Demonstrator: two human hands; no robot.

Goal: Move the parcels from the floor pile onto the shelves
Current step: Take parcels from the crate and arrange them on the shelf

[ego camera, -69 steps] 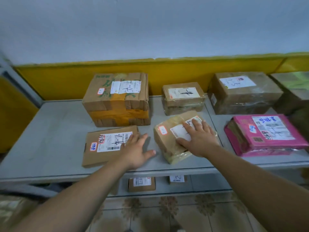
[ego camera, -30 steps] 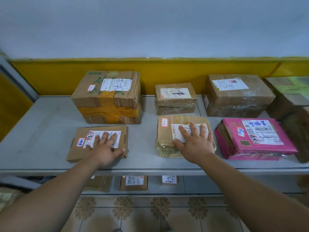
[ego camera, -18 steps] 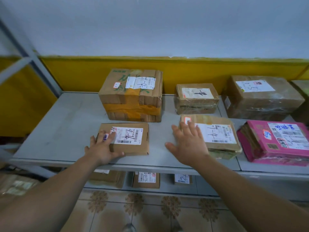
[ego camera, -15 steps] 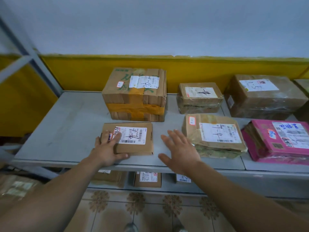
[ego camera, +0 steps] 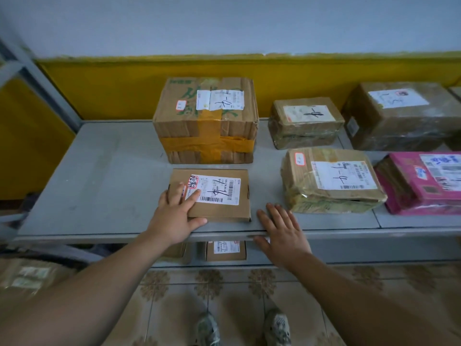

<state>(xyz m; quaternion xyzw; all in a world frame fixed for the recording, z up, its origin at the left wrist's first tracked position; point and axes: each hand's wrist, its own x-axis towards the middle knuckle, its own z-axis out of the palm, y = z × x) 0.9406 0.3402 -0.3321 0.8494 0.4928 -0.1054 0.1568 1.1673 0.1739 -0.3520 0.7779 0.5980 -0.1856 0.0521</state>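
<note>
Grey metal shelf [ego camera: 99,171]: stands against a wall painted yellow below and white above, and carries six parcels in two rows.

Tiled floor [ego camera: 174,295]: patterned. A blurred parcel [ego camera: 30,275] lies at far left.

Large box [ego camera: 207,126]: rear row, left. It is bound with yellow tape and has a white label on top.

Brown box [ego camera: 399,116]: rear row, right, wrapped in clear tape. It is partly cut off by the frame edge.

Pink parcel [ego camera: 424,183]: front row, far right, lying flat, labelled.

Taped parcel [ego camera: 331,181]: front row, just beside the pink parcel, label up.

Small box [ego camera: 306,123]: rear row, between the large box and the brown box.

Flat parcel [ego camera: 219,196]: front row, directly before the large box and near the shelf's front edge. Its label faces up.

Lower shelf [ego camera: 349,255]: one labelled carton [ego camera: 225,250] is visible beneath the front edge. Others beside it are hidden.

Left hand [ego camera: 174,221]: grip released. The straight fingers lie flat on the near left corner of the flat parcel, and the thumb runs along its front edge.

Right hand [ego camera: 282,236]: grip released, with the fingers spread. It sits over the shelf's front edge just right of the flat parcel and touches no parcel. Contact with the shelf cannot be determined.

Shoes [ego camera: 207,328]: two, on the tiles below the hands.
</note>
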